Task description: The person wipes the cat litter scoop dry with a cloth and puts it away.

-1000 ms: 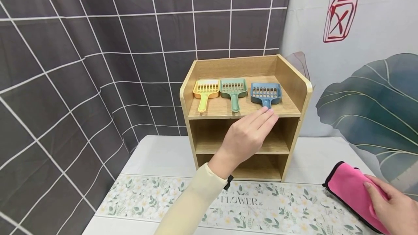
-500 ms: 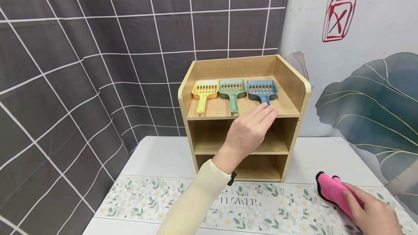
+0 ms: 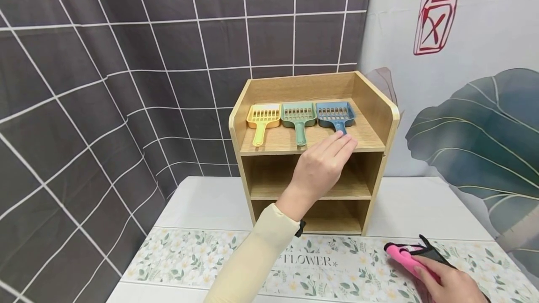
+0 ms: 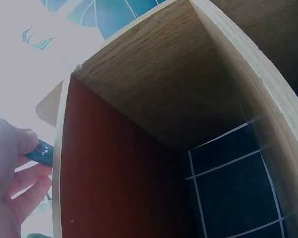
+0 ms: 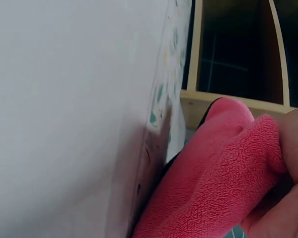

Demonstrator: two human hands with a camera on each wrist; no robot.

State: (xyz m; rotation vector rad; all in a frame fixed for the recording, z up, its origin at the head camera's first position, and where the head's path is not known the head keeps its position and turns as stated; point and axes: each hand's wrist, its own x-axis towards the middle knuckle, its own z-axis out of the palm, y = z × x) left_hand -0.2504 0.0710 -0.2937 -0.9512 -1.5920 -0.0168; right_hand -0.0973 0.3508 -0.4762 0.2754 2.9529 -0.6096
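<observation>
My left hand (image 3: 317, 167) pinches the handle end of a blue litter scoop (image 3: 338, 120), which lies on the top board of a small wooden shelf (image 3: 366, 137). In the left wrist view, thumb and fingers close on the scoop's dark handle (image 4: 41, 152) beside the board. Left of it lie a green litter scoop (image 3: 300, 125) and a yellow litter scoop (image 3: 261, 127), handles toward me. Low at the right, my right hand (image 3: 452, 286) grips a folded pink cloth (image 3: 404, 257) with black edging. Its fluffy side (image 5: 213, 183) shows in the right wrist view.
Two lower compartments of the shelf open toward me. It stands on a white table (image 3: 206, 200) with a flowered runner (image 3: 189, 256). A dark checked curtain (image 3: 168, 83) hangs behind and left, a printed white cloth (image 3: 396, 27) at the right.
The blue scoop has slid left and slightly back in my left hand, up beside the green one. My right hand has moved left with the pink cloth, turning it so a black part shows.
</observation>
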